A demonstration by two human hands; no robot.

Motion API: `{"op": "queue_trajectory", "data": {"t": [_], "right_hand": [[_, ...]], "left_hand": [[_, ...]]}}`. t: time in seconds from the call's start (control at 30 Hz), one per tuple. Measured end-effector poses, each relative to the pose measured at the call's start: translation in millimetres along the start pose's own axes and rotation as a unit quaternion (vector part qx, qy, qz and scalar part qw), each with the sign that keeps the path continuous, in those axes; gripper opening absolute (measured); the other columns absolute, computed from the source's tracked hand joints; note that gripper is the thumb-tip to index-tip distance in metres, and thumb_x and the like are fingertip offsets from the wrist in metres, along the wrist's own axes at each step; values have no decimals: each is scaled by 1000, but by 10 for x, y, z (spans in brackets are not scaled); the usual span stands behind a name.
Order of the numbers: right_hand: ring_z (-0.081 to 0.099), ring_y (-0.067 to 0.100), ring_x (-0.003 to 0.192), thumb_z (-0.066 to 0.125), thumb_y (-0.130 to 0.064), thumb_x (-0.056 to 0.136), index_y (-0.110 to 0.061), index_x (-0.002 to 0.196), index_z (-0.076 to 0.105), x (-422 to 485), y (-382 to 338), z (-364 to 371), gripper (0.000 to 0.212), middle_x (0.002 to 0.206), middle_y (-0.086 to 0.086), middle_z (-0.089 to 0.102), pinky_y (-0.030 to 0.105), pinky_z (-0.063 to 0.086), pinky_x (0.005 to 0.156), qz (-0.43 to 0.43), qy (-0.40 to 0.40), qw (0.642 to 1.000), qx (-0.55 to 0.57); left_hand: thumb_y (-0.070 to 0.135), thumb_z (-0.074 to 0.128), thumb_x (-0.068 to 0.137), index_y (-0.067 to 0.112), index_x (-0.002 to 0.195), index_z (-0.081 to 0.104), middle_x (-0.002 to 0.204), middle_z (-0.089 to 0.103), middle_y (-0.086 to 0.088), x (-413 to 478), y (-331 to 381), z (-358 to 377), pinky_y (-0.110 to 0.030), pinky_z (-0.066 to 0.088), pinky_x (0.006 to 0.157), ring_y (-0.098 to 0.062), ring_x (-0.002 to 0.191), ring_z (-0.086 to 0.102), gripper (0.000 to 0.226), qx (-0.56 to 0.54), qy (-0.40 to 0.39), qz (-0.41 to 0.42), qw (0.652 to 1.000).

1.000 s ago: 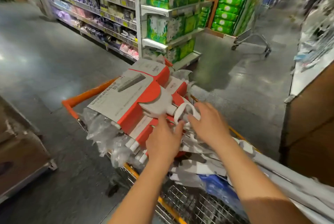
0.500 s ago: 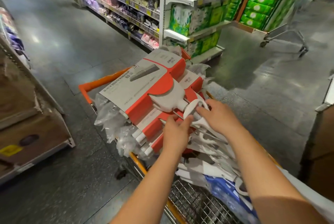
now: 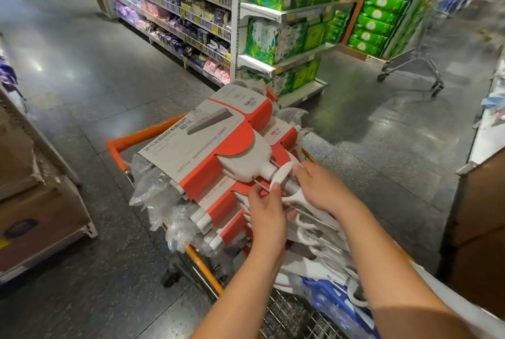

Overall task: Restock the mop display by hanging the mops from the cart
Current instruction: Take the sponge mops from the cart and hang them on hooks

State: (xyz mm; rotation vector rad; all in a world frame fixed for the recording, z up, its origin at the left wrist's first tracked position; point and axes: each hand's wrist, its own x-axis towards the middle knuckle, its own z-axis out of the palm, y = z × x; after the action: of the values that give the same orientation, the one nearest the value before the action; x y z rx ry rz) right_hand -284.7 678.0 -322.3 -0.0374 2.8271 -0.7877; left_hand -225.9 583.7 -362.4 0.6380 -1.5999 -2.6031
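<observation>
L hand (image 3: 266,218), R hand (image 3: 319,188) grip top mop (image 3: 207,147); its pole hidden beneath.

Mops (image 3: 218,152) stacked on cart (image 3: 142,136) at 6 o'clock; shelves (image 3: 287,11) at 12 o'clock; trolley (image 3: 410,59) at 2 o'clock.

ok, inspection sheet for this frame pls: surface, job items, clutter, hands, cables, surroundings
surface: orange-rimmed wire cart on grey shop floor.
job's things: boxed mops stacked across the cart; top mop uppermost, its white loop handle toward the person.
clutter: plastic wrap at the stack's left; blue bag in the basket.
grippers: left hand pinches the loop handle; right hand grips it from above.
cables: nothing seen.
surroundings: shelves of green tissue packs; another trolley beyond; mop display not in view.
</observation>
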Motion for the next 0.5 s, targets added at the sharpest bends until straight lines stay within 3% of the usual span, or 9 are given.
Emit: {"op": "queue_trajectory", "data": {"t": [0.17,0.33,0.5], "right_hand": [[56,29,99,27,-34,103,-15,99,56,-74,-151,-149,35,105,12,62,36,42,82,2,41,999,-15],[56,32,100,26,-31,104,-11,95,59,-193,-424,-343,39,100,11,61,37,41,84,18,113,993,-13],[56,33,103,26,-32,104,-14,97,59,-284,-831,-587,38,108,14,64,39,43,88,29,208,977,-23]], "left_hand": [[24,45,101,11,124,53,86,64,-1,-27,123,1,-27,57,62,-11,68,64,27,-23,-44,39,998],[28,46,101,21,135,50,120,64,-14,-32,404,22,-23,53,60,-31,97,65,35,-63,-90,47,993],[25,45,102,13,126,56,103,66,-12,21,809,34,-25,54,58,-27,83,60,29,-91,-149,74,982]]}}
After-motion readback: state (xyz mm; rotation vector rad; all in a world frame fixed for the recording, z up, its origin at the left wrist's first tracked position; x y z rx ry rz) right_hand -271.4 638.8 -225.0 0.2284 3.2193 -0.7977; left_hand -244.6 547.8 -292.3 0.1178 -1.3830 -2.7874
